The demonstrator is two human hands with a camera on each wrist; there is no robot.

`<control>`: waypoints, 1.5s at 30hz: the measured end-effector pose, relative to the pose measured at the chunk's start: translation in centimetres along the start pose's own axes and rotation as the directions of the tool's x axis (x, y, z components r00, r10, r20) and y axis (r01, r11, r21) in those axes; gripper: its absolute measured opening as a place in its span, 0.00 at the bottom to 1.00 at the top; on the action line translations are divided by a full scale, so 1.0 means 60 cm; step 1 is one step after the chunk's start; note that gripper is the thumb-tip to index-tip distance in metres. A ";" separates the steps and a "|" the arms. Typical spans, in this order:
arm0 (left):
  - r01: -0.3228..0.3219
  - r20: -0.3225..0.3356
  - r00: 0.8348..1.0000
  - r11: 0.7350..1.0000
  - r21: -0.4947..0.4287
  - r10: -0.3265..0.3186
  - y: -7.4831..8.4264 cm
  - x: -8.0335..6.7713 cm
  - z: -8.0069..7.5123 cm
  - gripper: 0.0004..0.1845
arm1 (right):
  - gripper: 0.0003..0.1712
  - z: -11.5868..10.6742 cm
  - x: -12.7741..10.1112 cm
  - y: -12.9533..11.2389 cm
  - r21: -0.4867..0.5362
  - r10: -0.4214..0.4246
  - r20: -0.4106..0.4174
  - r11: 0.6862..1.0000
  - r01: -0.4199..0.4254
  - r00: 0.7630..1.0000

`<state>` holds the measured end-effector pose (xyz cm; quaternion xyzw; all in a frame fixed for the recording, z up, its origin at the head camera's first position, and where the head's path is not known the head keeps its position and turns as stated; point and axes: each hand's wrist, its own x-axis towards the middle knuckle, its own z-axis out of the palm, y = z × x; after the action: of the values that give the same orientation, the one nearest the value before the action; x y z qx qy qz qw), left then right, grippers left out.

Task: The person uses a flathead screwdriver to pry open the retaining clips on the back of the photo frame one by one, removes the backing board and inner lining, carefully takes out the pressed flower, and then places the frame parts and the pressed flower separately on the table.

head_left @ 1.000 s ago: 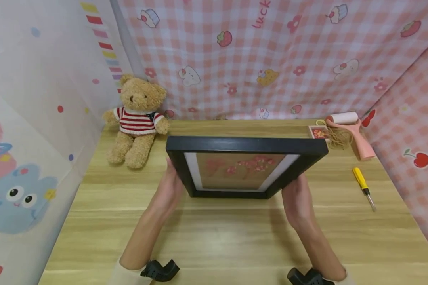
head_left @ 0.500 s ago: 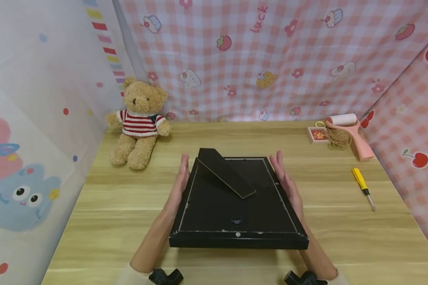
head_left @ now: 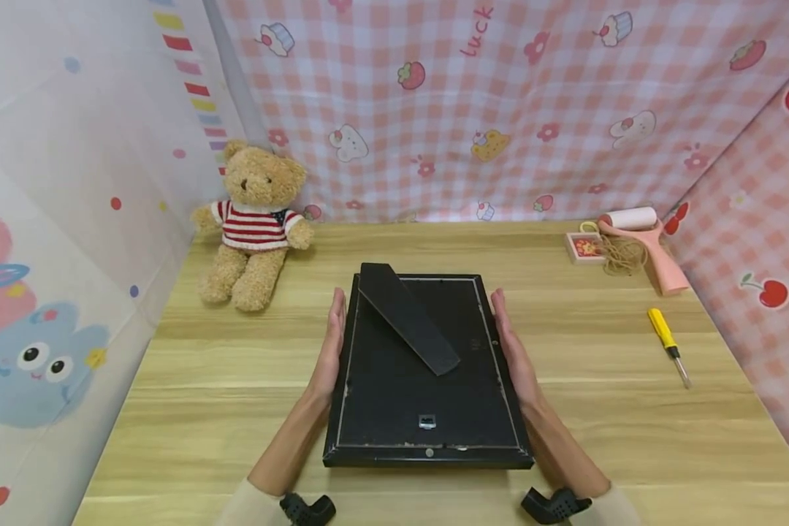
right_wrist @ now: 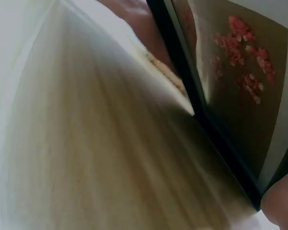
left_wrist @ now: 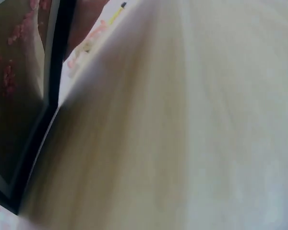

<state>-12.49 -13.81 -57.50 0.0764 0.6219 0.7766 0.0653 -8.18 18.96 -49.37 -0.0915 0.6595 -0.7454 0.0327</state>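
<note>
A black picture frame (head_left: 427,409) is back side up between both hands, its black easel leg (head_left: 408,318) lying diagonally across the backing. Along its left side my left hand (head_left: 334,336) presses with straight fingers pointing away. My right hand (head_left: 514,351) lies the same way against the right side. Both thumbs are hidden in the head view. From below, the left wrist view shows the frame's rim (left_wrist: 52,57) above the wooden table (left_wrist: 158,120). Pink flower-like pieces (right_wrist: 252,57) show behind the glass in the right wrist view.
A teddy bear (head_left: 256,223) in a striped sweater sits at the back left. At the back right are a pink lint roller (head_left: 657,252), a small box (head_left: 585,248) and twine (head_left: 621,256). A yellow-handled screwdriver (head_left: 667,343) lies at the right.
The picture frame has tipped over from upright with its picture facing me to back side up, and has then sunk towards the table. Both hands moved with it at its sides.
</note>
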 end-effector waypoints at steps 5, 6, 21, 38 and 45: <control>-0.006 -0.009 1.000 1.000 0.002 0.006 -0.012 -0.001 -0.007 0.31 | 0.39 -0.005 0.014 0.039 -0.020 -0.020 0.010 1.000 0.020 1.000; -0.012 -0.007 1.000 1.000 0.014 0.013 -0.012 -0.002 -0.007 0.31 | 0.39 -0.011 0.018 0.056 -0.027 -0.050 0.018 0.998 0.050 0.999; -0.116 0.002 0.993 0.971 0.207 0.118 -0.003 0.003 0.000 0.40 | 0.33 -0.050 0.051 0.149 -0.142 -0.041 0.057 0.989 0.049 0.998; -0.130 0.004 0.990 0.915 0.382 0.139 0.023 0.001 0.016 0.48 | 0.42 -0.032 0.058 0.125 -0.331 -0.015 0.033 0.943 0.025 0.999; -0.115 0.007 0.992 0.885 0.451 0.125 0.067 -0.007 0.035 0.50 | 0.42 -0.020 0.058 0.108 -0.374 -0.018 0.035 0.927 0.030 0.999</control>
<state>-11.68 -12.76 -53.13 0.1191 0.7795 0.6149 -0.0093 -12.29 18.68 -55.58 -0.1157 0.7877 -0.6049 0.0158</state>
